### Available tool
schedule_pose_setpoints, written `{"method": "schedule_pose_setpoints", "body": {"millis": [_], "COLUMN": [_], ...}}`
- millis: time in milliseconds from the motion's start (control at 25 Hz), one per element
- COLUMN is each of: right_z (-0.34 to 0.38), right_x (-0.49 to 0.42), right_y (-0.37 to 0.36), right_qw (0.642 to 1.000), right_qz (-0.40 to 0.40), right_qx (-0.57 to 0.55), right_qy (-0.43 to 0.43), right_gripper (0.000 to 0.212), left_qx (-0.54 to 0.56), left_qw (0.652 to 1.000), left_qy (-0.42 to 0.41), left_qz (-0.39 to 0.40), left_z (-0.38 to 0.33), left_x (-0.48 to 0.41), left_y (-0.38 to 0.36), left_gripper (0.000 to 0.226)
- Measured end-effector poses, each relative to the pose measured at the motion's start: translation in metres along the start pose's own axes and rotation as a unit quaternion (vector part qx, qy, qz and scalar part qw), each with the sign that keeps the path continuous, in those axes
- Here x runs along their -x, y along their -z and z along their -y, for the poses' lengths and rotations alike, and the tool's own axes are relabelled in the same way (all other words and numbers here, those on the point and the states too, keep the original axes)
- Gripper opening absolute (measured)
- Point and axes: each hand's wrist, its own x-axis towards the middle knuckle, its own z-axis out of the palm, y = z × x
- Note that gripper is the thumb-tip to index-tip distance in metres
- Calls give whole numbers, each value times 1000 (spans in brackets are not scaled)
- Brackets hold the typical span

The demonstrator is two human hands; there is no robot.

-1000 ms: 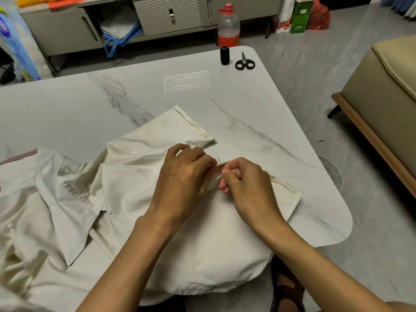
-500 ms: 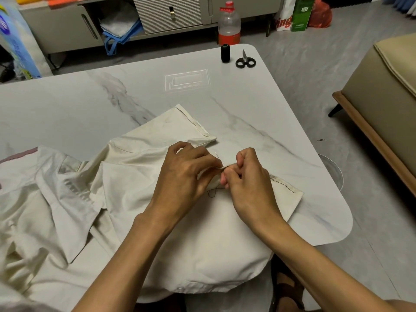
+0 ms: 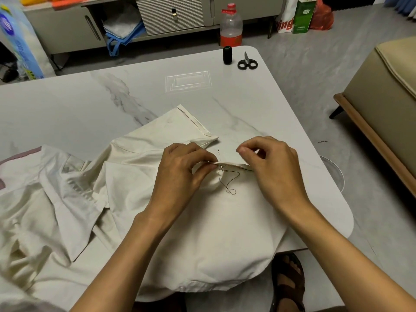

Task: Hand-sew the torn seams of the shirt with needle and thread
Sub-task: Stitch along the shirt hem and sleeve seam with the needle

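The left hand (image 3: 186, 174) pinches the shirt (image 3: 213, 233) seam beside the standing needle (image 3: 218, 155). The right hand (image 3: 272, 167), loosely curled and empty, has let go and drawn away from it.

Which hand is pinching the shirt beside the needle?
The left hand: its thumb and fingers pinch the edge of the shirt right by the needle. The right hand has its curled fingers off the cloth, holding nothing.

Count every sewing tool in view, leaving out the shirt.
3: a needle stuck through the folded seam of the shirt; a black thread spool upright at the far right corner of the table; scissors lying just right of it. More may hide under the cloth.
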Motion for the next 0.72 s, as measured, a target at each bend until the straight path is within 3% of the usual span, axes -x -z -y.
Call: {"method": "schedule_pose_setpoints", "body": {"millis": [440,600,720], "right_z": [5,4,6], "right_x": [-6,-5,-7], "right_y": [-9,-10,-5], "right_qw": [976,977,952], "right_qz": [174,122,65], "right_qx": [-94,-148,-280], "right_qy": [-96,-91,-104], "right_gripper": [5,10,18], "left_qx": [-13,-6,-12], "left_qw": [999,999,1000], "left_qy": [-41,-34,-14], "left_qz": [-5,-13,-13], "left_z": [4,0,-1], "left_x": [1,1,1], "left_y": [1,3,5], "left_gripper": [5,7,6]}}
